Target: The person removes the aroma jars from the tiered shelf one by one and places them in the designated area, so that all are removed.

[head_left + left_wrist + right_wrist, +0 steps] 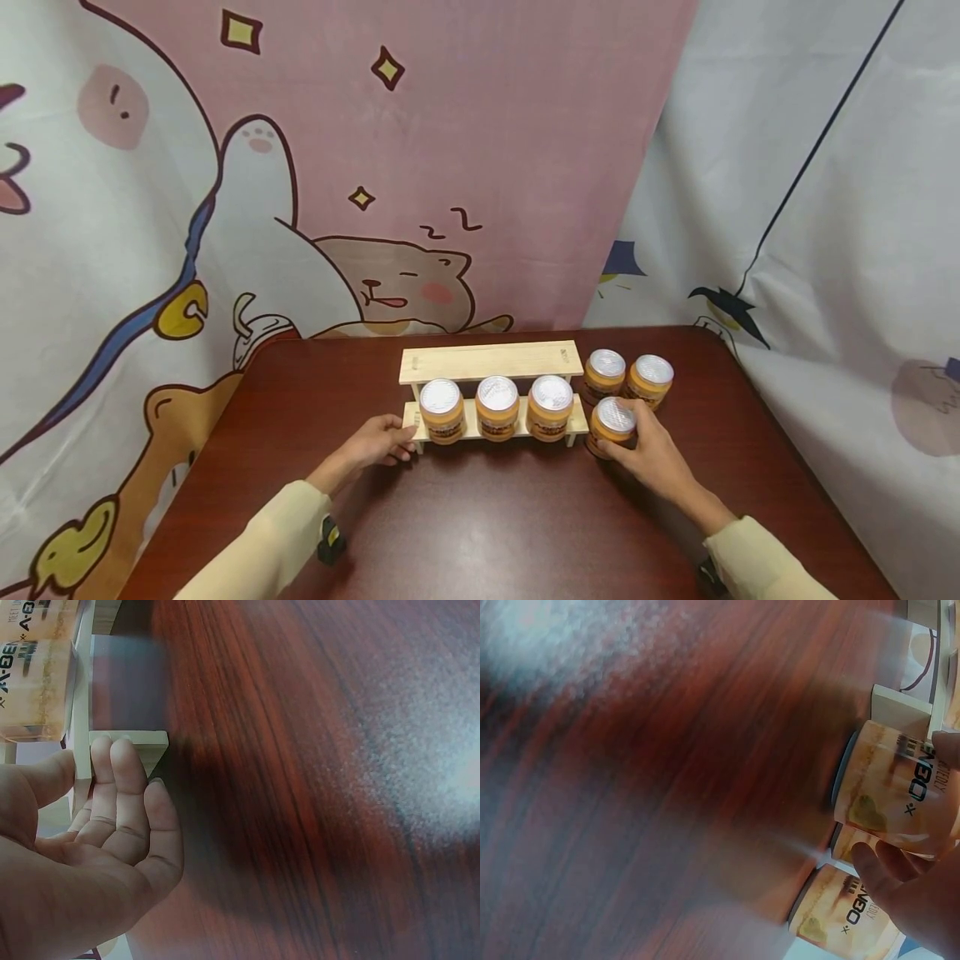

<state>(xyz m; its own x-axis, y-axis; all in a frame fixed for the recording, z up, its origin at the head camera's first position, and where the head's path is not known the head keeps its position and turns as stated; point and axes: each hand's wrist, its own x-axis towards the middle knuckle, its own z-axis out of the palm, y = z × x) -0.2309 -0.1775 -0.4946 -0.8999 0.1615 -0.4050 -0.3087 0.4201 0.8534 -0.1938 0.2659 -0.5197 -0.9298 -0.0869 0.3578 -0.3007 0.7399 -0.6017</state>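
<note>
A two-step wooden rack (491, 362) stands toward the back of the table. Its lower step carries three orange jars with silvery lids: a left jar (442, 410), a middle jar (497, 408) and a right jar (551, 408). My left hand (378, 442) holds the left end of that lower step, thumb on the upper side and fingers below, beside a rack leg (131, 739). Just right of the rack, my right hand (651, 454) grips another jar (885, 784) around its sides. That jar is upright, its base close to the tabletop.
Behind the gripped jar stand two more jars, a nearer-rack jar (604, 373) and an outer jar (649, 380). All this is on a glossy dark red wooden table (480, 525). A printed cloth (525, 167) hangs behind the table's back edge and along its sides.
</note>
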